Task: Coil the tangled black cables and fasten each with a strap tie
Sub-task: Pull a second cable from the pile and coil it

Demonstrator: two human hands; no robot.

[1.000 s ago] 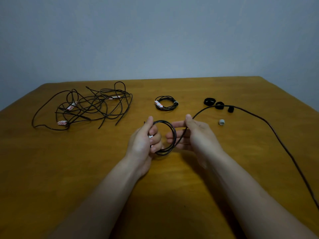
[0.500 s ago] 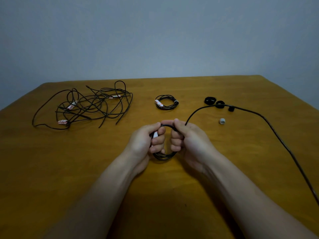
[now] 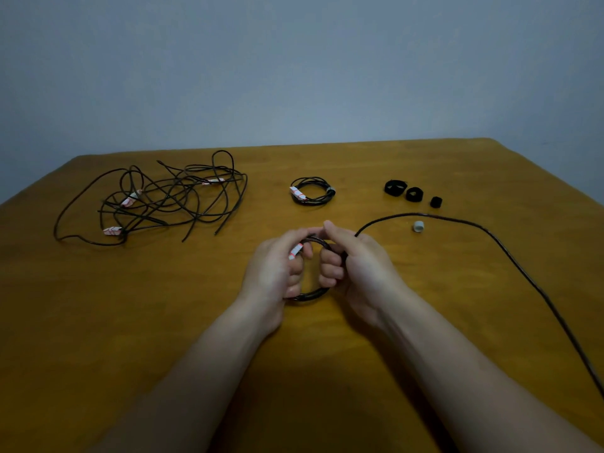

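– Two hands are gripping one small black coil above the middle of the table. The left hand [image 3: 274, 269] is curling its fingers through the ring's left side, the right hand [image 3: 356, 266] is clutching its right side, and the thumbs are meeting on top.

– And the coil itself?

– The coil [image 3: 310, 294] is showing as a dark arc below the knuckles, with a white-and-red label [image 3: 295, 251] peeking out by the left fingers. Its loose tail [image 3: 510, 256] is running out from behind the right hand, arching away and sweeping off the right edge of the frame.

– What is lying beyond the hands?

– A finished coil [image 3: 312, 191], labelled and with a dark wrap at its right side, is sitting on the wooden table [image 3: 98, 322] just past the thumbs. Three black strap ties [image 3: 414, 194] are lying in a row to its right. A small pale cap [image 3: 418, 226] is sitting just beside the tail, on its near side. At far left, the tangled cables [image 3: 170, 199] are sprawling in loose loops, tags showing among them, well apart from the hands.
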